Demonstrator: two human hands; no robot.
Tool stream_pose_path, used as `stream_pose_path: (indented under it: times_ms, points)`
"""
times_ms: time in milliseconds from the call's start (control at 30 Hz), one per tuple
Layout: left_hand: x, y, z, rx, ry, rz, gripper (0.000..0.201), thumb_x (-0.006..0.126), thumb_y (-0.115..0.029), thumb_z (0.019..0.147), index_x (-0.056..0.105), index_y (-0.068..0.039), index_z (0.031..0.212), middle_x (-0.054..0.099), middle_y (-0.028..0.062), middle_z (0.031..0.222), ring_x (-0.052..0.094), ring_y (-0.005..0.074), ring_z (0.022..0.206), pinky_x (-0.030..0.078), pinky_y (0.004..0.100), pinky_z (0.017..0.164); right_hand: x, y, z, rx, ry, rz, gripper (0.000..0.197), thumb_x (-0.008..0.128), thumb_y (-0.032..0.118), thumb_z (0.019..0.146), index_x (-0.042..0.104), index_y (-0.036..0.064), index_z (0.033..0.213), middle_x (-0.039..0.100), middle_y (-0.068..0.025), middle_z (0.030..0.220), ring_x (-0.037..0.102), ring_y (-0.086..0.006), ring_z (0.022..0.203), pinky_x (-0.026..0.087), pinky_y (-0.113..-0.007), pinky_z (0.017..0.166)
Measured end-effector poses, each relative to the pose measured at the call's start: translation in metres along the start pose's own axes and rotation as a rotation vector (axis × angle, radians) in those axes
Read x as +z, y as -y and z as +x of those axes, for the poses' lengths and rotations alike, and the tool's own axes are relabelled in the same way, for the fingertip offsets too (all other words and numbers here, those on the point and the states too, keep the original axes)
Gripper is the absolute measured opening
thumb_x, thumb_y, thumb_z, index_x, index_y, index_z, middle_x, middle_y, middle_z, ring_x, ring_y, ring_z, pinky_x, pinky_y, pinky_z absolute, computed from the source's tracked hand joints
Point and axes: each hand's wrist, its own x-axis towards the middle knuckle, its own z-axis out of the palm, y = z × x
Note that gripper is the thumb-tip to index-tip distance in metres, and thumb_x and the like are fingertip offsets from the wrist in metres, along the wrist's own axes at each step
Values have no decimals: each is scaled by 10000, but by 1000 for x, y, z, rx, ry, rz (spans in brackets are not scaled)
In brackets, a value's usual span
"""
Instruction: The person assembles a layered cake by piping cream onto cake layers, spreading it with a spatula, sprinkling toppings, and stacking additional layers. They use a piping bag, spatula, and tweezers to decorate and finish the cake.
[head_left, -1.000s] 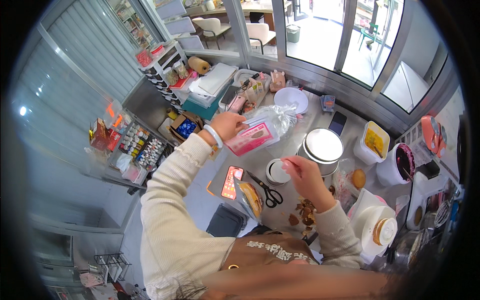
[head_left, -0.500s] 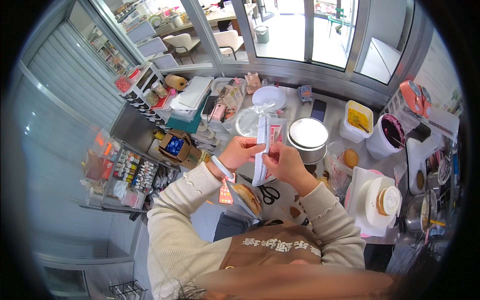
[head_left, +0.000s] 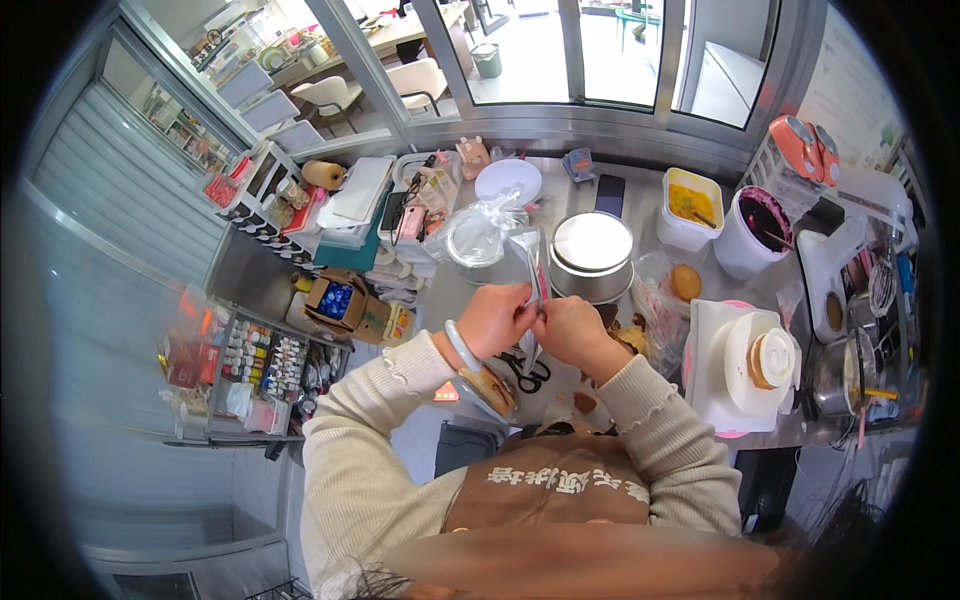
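Observation:
My left hand (head_left: 497,320) and my right hand (head_left: 575,332) meet in the middle, above the steel table. Both pinch a flat, whitish plastic packet (head_left: 529,246) with a pink-red print, now seen nearly edge-on. Its upper end sticks up beyond my fingers, and part of it hangs below them. Black-handled scissors (head_left: 530,374) lie on the table just under the packet. Beside my left wrist stands a tilted round board or plate with brown food (head_left: 488,390), partly covered by my arm. Two round metal tins (head_left: 592,258) stand beyond my right hand.
Farther right are a tub of yellow filling (head_left: 691,212), a tub of dark purple filling (head_left: 756,228) and a white turntable (head_left: 738,385) bearing a small cake. A clear plastic bag (head_left: 485,232) and phone (head_left: 609,195) lie at the back. Shelves of small bottles (head_left: 262,350) stand left.
The packet has turned from showing its printed face to nearly edge-on. My hands have come closer together and slightly lower on it. The whole view has shifted a little.

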Motion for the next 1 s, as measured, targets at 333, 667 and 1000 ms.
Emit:
stream_pose_path:
  times_ms: [333,667,1000]
  points:
    - [-14,4,5,-147,-85,103,162,698,-104,823,567,-16,787,607,178,619,625,371,556,492,403,537,-40,-32,17,228,-150,-404,320,601,333,888,742,53,822,742,-170,810,745,-330,778,595,-451,740]
    - [-15,-19,0,-258,-150,51,183,707,-124,806,550,-35,780,618,173,629,644,390,607,511,436,566,-53,-6,44,-25,-403,-571,171,604,105,900,590,92,1070,722,-86,874,748,-248,830,594,-380,653]
    - [0,3,-40,-672,-523,-1583,773,431,-721,968,440,-119,1453,507,140,1470,489,292,1334,385,534,1107,-104,43,25,-498,-436,-306,159,685,161,872,575,112,975,698,-42,824,714,-256,753,552,-386,616]
